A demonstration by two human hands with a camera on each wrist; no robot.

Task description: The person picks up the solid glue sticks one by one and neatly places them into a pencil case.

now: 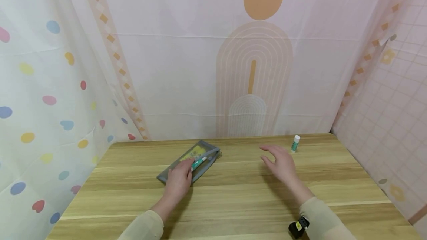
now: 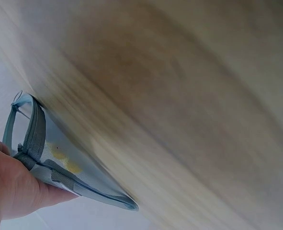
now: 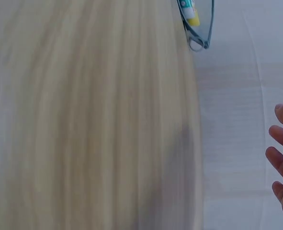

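My left hand rests on the near end of the grey mesh pouch, which lies flat toward the left of the wooden surface. From above, a teal pen pokes out past my fingers — whether they pinch it I cannot tell. My left wrist view hides the pen but shows my hand pressed against the pouch's strap. My right hand hovers with fingers spread and relaxed, holding nothing — near a small glue stick standing upright, which neither wrist view shows.
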